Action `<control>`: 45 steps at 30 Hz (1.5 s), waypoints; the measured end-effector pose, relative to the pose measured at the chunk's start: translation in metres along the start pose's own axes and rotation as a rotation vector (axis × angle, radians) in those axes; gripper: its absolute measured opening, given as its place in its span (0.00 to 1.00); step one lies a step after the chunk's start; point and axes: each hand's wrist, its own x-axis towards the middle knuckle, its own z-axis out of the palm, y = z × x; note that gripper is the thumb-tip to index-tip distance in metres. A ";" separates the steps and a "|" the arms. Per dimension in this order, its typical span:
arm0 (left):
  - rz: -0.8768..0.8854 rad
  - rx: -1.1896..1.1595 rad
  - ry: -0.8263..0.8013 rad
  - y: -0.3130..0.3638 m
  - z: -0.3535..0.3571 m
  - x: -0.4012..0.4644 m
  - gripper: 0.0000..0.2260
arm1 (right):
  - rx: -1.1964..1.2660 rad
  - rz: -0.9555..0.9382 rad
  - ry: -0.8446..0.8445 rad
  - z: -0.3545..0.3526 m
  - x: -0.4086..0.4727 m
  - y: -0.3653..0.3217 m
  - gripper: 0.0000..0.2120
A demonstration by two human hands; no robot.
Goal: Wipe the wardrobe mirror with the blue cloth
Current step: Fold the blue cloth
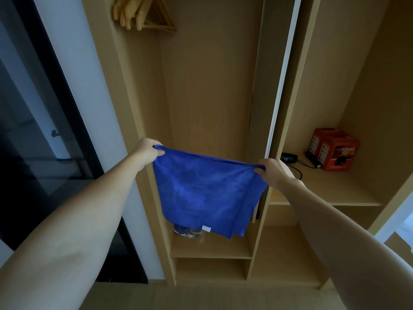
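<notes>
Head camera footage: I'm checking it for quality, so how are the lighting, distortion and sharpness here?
Head view: dim, even indoor light, no glare; wide-angle lens bends the wardrobe uprights outward and stretches the forearms; blue cloth, held by left hand and right hand, is fairly sharp; hangers look soft.

No readable text.
The print on the red boxes point(335, 151) and the cloth's white tag point(206, 228) is too small to read.
</notes>
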 end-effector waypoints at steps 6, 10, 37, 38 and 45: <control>-0.028 -0.036 0.071 0.001 0.001 -0.001 0.05 | -0.001 -0.009 -0.043 0.003 -0.002 -0.006 0.10; -0.076 -0.108 0.075 0.002 -0.004 0.000 0.08 | 0.095 -0.015 -0.111 0.004 -0.003 -0.005 0.07; -0.037 -0.029 0.076 0.021 -0.013 -0.010 0.06 | 0.286 0.133 -0.014 0.004 -0.001 -0.014 0.08; -0.038 0.005 0.058 0.017 -0.012 -0.010 0.06 | 0.263 0.119 -0.025 0.000 0.000 -0.012 0.07; -0.073 0.083 0.067 0.007 0.000 -0.013 0.05 | 0.080 -0.010 -0.135 -0.012 0.003 -0.007 0.08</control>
